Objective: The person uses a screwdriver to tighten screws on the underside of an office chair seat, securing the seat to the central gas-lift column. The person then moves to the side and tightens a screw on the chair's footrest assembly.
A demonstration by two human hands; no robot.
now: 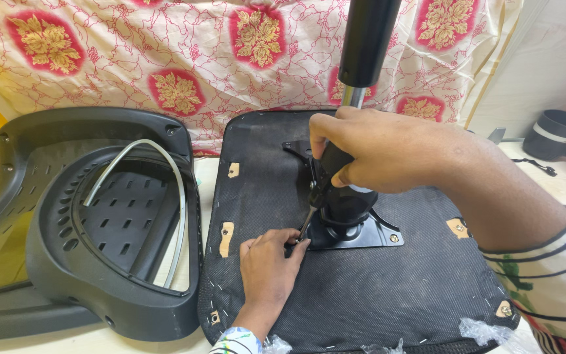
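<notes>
An upturned chair seat (361,295) covered in black fabric lies in front of me. A black metal plate (378,235) with a gas-lift column (365,39) stands on its middle. My right hand (381,147) grips the black handle of a screwdriver (322,187), held tilted with its tip at the plate's front left corner. My left hand (266,269) rests flat on the fabric, fingertips pinched around the screwdriver's tip; what they pinch is hidden.
A dark grey plastic chair back shell (80,229) with a white curved rod (171,183) lies at the left. A floral cloth (198,52) hangs behind. A black cylindrical cover (558,134) sits at the far right. Torn clear plastic wrap (486,331) clings to the seat's near edge.
</notes>
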